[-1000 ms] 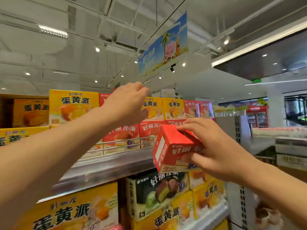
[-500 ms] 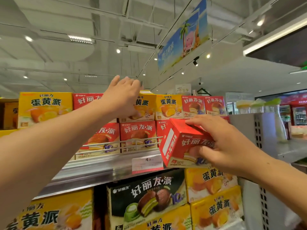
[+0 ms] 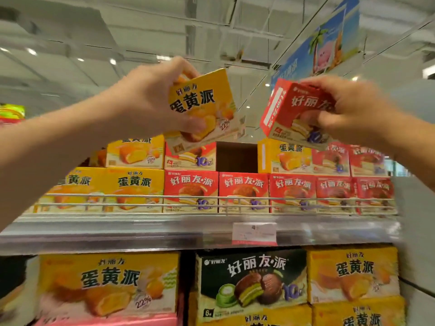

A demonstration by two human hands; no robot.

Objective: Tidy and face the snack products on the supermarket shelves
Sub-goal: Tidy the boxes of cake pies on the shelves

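My left hand (image 3: 150, 100) grips a yellow egg-yolk-pie box (image 3: 207, 102), tilted and lifted above the top shelf's upper row. My right hand (image 3: 350, 109) holds a red pie box (image 3: 292, 109), also tilted, up at the same height. Between and below the two boxes a dark gap (image 3: 236, 156) shows in the upper row, flanked by a red box (image 3: 190, 156) on its left and a yellow box (image 3: 284, 156) on its right. Below them stands a front row of yellow boxes (image 3: 134, 189) and red boxes (image 3: 243, 191) behind a wire rail (image 3: 211, 196).
The metal shelf edge (image 3: 141, 231) carries a price tag (image 3: 254, 234). On the shelf below stand large yellow boxes (image 3: 108, 281) and a dark green pie box (image 3: 251, 281). A blue banner (image 3: 329, 43) hangs from the ceiling at upper right.
My left hand has taken a yellow box from the upper row and lifted it, leaving a gap. My right hand has raised the red box. The camera has tilted to face the shelf.
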